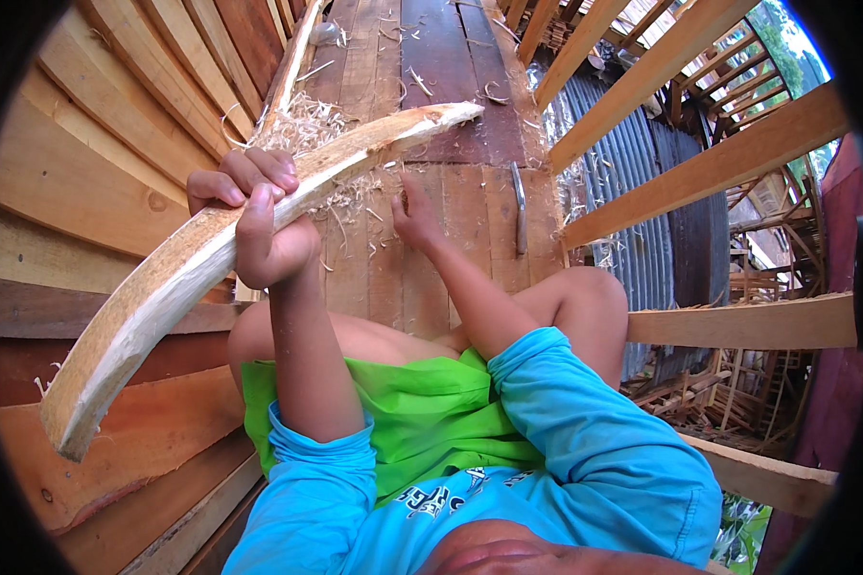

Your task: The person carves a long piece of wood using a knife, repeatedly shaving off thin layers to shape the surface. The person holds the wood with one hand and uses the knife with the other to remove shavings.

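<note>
My left hand point(259, 216) is closed around a long strip of wood point(173, 278), with the thumb on the near side and the fingers curled over the far side. The strip slants from the lower left up to the middle of the floor. Its near edge is pale and freshly shaved; the broad face is browner and rough. My right hand point(414, 216) is just beyond my bent knee, below the strip's far part, thumb and fingers apart. Nothing held shows in it. To its right, a slim grey knife-like tool point(520, 206) lies on the boards.
Curled wood shavings point(307, 125) are heaped on the plank floor point(384, 278) beyond the left hand. Another thin strip point(292, 67) lies along the left side. A slatted wooden wall point(77, 182) stands at left, wooden rails point(700, 182) at right, with corrugated metal sheets point(604, 144) outside them.
</note>
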{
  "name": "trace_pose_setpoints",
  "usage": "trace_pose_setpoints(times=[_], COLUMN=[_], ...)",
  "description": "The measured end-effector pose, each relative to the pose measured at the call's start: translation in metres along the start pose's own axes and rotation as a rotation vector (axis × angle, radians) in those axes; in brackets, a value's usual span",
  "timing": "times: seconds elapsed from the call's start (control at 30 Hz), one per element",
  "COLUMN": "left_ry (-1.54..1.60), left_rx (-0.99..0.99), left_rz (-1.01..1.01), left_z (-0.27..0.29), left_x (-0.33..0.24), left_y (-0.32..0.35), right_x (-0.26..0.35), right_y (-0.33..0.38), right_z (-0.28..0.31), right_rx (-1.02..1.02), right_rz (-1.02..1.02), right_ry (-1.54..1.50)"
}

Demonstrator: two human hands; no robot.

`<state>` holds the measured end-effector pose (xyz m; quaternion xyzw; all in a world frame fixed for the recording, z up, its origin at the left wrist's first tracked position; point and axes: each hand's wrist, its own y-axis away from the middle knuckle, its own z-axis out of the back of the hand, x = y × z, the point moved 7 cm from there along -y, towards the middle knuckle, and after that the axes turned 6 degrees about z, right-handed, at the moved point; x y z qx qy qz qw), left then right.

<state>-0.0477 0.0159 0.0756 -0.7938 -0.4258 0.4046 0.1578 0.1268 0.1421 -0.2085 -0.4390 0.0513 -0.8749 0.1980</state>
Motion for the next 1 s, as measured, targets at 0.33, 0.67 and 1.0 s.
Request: trace_pose_setpoints(times=[0.33,0.67,1.0], left_ry=[0.015,0.109,0.103], left_rx=[0.010,0.046,0.055], left_rz=[0.016,-0.008,-0.009], left_z=[-0.004,0.001,0.008], left_x=[0.003,0.007,0.006], left_y=[-0.002,-0.004,-0.003], right_x=[-0.009,0.010,0.034], right_y=[0.005,0.001,-0.015], right_z=[-0.007,-0.026,-0.046], right_rx=[-0.105,-0.025,0.081], right_rz=[0.006,-0.081,-0.137], right_ry=[0.380,0.137,-0.514])
